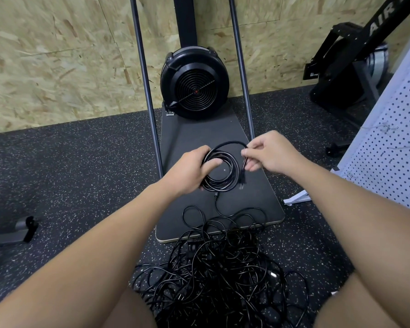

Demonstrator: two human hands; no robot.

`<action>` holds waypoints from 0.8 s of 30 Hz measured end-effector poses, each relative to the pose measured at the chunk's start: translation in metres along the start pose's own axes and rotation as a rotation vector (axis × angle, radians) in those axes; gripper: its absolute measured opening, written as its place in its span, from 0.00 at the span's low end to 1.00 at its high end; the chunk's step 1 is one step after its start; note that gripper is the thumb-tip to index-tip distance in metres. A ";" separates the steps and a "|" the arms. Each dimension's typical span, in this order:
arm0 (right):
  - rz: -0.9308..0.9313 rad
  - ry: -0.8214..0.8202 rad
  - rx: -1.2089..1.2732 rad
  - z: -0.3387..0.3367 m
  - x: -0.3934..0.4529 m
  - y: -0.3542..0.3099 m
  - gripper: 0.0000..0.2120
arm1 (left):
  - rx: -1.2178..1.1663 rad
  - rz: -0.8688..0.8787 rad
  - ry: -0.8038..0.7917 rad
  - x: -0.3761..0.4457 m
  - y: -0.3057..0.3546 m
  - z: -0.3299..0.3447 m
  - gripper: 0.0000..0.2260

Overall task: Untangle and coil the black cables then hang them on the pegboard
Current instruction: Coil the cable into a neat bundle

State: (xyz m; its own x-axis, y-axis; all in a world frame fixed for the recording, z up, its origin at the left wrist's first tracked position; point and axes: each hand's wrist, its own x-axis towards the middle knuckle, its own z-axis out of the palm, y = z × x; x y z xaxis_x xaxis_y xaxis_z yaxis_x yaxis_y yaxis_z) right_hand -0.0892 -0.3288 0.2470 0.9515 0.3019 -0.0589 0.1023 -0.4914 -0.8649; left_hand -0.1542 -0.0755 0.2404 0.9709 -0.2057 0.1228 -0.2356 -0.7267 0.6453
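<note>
tangled cables [219,275] lie below; left hand [187,171] grips the coil [220,171], right hand [268,153] pinches its end.

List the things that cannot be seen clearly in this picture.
- Head view: how many cables are in the pile; the strands overlap too much.
- Head view: part of the coil is covered by the left hand.
- Head view: the plug type near the right hand is too small.
- Head view: the pegboard is cut off by the right edge.
</note>
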 end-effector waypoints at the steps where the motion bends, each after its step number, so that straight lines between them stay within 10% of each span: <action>1: 0.003 0.059 0.024 0.003 0.001 -0.002 0.07 | -0.014 0.015 -0.011 0.000 0.003 0.003 0.14; 6: 0.130 0.160 0.214 0.018 0.007 -0.006 0.08 | 0.091 0.100 -0.034 0.001 0.012 0.017 0.16; 19: 0.268 -0.221 0.325 0.028 0.005 -0.004 0.06 | 0.246 0.054 0.016 0.007 0.004 0.030 0.13; 24: 0.298 -0.337 0.385 0.025 -0.001 -0.013 0.21 | 0.291 0.008 0.051 0.009 0.008 0.033 0.13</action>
State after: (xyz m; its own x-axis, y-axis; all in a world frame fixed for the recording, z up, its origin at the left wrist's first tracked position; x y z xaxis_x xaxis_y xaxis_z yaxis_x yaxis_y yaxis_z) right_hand -0.0984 -0.3024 0.2461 0.7720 0.4703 -0.4277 -0.3278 -0.2820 -0.9017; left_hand -0.1487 -0.1043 0.2220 0.9680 -0.1849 0.1694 -0.2391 -0.8842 0.4013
